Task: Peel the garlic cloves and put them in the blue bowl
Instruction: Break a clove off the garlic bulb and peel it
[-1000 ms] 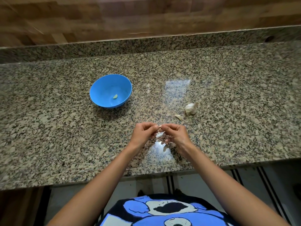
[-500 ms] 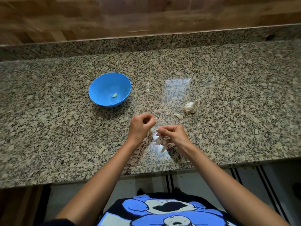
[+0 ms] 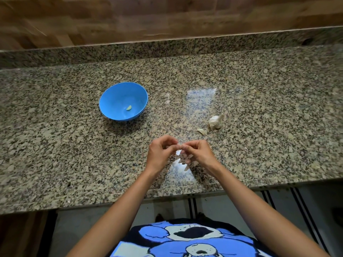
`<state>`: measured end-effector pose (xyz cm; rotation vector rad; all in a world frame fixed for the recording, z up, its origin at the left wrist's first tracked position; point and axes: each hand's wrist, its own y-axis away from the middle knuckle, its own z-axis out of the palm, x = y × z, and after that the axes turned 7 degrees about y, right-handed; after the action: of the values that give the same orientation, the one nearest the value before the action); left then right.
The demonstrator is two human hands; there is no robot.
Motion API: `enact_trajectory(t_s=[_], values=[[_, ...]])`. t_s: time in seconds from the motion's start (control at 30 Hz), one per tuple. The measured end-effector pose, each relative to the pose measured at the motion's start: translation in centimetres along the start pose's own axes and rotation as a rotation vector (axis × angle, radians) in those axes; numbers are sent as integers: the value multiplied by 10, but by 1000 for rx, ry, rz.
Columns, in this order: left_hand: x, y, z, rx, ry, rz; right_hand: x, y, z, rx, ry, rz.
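Granite bench [image 3: 74,164]; both hands meet near its front edge, left hand [image 3: 160,154] and right hand [image 3: 198,154] with fingers curled fingertip to fingertip, pinching a garlic clove [image 3: 179,147] between them, mostly hidden, so its long axis cannot be told. Blue bowl [image 3: 111,97], one peeled clove [image 3: 129,107] inside, lies at about 10 o'clock from the pinch, nearer the left hand. Garlic bulb [image 3: 215,121] and loose clove [image 3: 202,131] sit at 1 o'clock, nearer the right.
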<state>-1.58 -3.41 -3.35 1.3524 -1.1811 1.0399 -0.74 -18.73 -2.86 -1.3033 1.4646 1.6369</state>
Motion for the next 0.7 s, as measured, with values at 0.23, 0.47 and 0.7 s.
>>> enact_trajectory(t_s=[0.23, 0.47, 0.7], values=[[4, 3, -1, 42, 295, -246, -6, 4, -2, -77, -40, -1], [7, 6, -2, 150, 632, -450, -8, 4, 4, 4, -61, 16], [-17, -14, -71, 535, -173, -137, 3, 6, -5, 192, -212, 206]])
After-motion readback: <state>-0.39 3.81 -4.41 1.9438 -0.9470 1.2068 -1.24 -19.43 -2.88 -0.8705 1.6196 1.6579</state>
